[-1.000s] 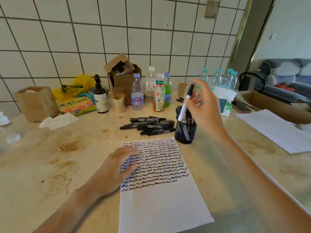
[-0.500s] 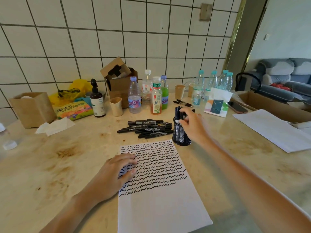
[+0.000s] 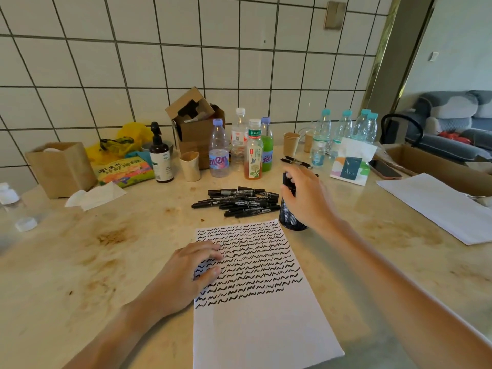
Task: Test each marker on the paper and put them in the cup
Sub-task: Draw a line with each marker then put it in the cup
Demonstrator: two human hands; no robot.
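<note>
With the right hand (image 3: 306,198) curled over the markers in the black mesh cup (image 3: 288,218) just beyond the paper (image 3: 255,310), which the flat left hand (image 3: 186,272) pins, a careless pull-away could tip the cup onto the untested marker pile (image 3: 237,201) beside it

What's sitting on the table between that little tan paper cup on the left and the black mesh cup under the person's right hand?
In the head view, a loose pile of black markers lies between the tan paper cup and the black mesh cup, just beyond the paper.
</note>
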